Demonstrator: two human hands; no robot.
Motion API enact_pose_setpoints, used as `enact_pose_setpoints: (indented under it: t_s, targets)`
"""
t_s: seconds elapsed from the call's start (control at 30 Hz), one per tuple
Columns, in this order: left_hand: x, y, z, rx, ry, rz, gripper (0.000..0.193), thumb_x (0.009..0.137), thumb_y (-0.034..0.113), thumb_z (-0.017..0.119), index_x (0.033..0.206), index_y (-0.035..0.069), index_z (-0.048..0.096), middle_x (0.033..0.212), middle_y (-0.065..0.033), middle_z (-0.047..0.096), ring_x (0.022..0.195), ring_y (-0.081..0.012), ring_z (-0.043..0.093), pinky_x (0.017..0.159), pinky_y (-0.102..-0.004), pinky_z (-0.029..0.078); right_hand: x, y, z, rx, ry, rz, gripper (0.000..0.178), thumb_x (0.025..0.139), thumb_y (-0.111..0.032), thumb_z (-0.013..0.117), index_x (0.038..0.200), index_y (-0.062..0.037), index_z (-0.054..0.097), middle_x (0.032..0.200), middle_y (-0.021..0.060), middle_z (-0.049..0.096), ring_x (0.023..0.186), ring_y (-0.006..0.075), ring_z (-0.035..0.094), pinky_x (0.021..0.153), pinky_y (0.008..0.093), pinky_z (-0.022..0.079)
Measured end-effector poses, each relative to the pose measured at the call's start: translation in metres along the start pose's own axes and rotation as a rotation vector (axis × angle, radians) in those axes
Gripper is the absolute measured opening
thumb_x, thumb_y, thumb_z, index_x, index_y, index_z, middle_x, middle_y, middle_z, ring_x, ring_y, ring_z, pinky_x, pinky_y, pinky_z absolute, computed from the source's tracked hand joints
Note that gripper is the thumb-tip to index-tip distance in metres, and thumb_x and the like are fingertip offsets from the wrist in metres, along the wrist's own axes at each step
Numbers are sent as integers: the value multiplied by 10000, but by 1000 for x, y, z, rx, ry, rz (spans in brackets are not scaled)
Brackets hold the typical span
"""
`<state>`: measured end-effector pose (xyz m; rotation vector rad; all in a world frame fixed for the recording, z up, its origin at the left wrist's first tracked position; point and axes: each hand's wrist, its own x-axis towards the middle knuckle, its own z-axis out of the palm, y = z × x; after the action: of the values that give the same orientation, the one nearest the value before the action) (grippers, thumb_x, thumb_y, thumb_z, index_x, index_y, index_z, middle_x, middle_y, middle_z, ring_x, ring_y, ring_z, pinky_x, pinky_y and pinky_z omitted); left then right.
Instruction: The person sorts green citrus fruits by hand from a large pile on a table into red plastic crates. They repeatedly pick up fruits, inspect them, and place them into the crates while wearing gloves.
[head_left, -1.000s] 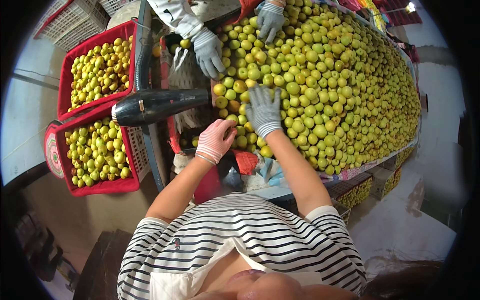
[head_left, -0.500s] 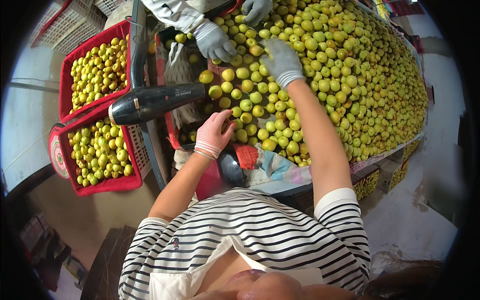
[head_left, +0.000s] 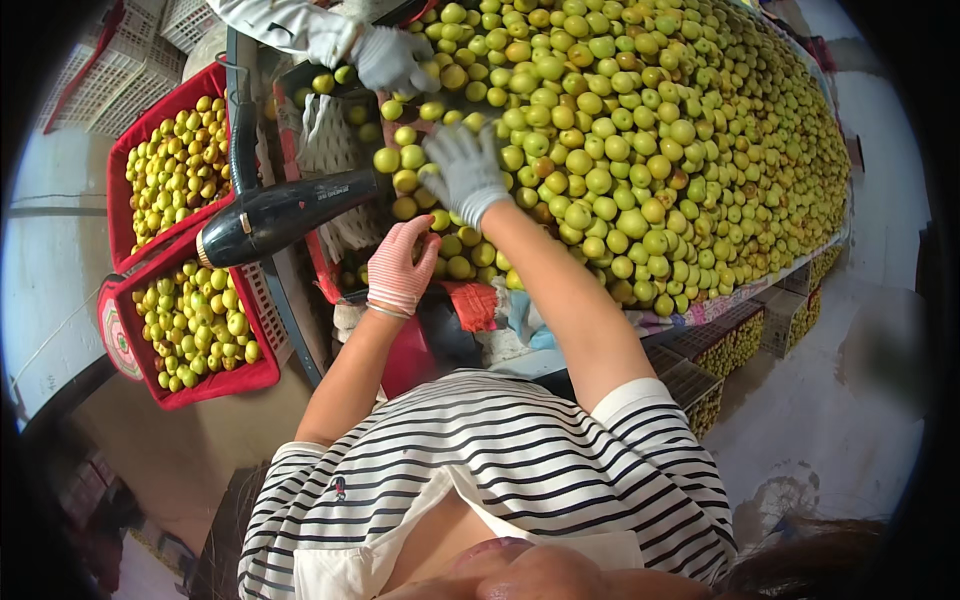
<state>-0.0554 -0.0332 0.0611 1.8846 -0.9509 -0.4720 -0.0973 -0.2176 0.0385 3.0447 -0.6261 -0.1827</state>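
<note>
A broad heap of yellow-green jujubes (head_left: 640, 130) covers the tabletop. My right hand (head_left: 468, 178), in a grey knit glove, lies over the loose fruit at the heap's left side, fingers spread. Close by on the left is my left hand (head_left: 400, 268) in a pink-striped glove, its thumb apart from half-bent fingers; I see nothing held in it. The nearest fruit is just beyond its fingertips. A black hair dryer (head_left: 290, 215) points its nozzle toward the loose jujubes from the left.
A co-worker's grey-gloved hand (head_left: 390, 60) touches fruit at the far side. Two red-lined crates (head_left: 190, 393) of jujubes stand left. White netting (head_left: 325, 135) hangs beside the table's red edge. An orange-red cloth (head_left: 472, 303) lies at the near edge. More filled crates (head_left: 735, 350) stand at right.
My right hand has swept left and nearer across the jujubes, and loose fruit has shifted. My left hand stays about where it was. One co-worker's hand has left the view.
</note>
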Motion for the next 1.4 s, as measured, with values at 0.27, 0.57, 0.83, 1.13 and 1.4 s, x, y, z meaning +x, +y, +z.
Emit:
enact_pose_setpoints:
  t_s: [0.27, 0.57, 0.83, 1.13, 1.4]
  targets:
    - [-3, -1, 0, -38, 14, 7, 311, 844, 114, 697, 1147, 86, 633, 954, -108, 644, 858, -259, 669, 773, -332, 532, -145, 29, -42, 476, 1, -167, 467, 830, -129, 588, 1293, -97, 547, 1308, 115, 550, 1243, 289, 504, 1092, 414, 382]
    - [-2, -1, 2, 42, -36, -6, 305, 841, 142, 696, 1135, 98, 626, 970, -120, 642, 863, -293, 658, 753, -355, 533, -148, 33, -31, 267, -162, 282, 452, 830, -234, 698, 1246, -147, 543, 1206, 136, 463, 987, 324, 631, 814, 428, 551]
    - [-1, 3, -2, 25, -89, -70, 282, 845, 160, 697, 1107, 76, 635, 961, -110, 653, 867, -278, 665, 759, -342, 533, -87, 34, -34, 652, -155, 190, 377, 834, -300, 677, 1146, -118, 574, 1160, 160, 566, 1014, 390, 602, 887, 444, 498]
    - [1, -2, -1, 19, -94, -80, 264, 848, 187, 687, 1093, 100, 639, 920, -102, 640, 790, -283, 645, 717, -357, 525, 68, -77, -114, 1706, -115, -292, 718, 884, -303, 681, 1465, -37, 354, 1372, 148, 516, 1200, 215, 552, 998, 340, 454]
    - [3, 0, -2, -17, -102, -131, 296, 858, 177, 689, 1133, 80, 636, 993, -116, 653, 917, -280, 659, 814, -346, 527, -20, 76, -17, -20, 211, 262, 692, 882, -440, 591, 1430, -57, 412, 1474, 174, 382, 1357, 339, 346, 1172, 515, 182]
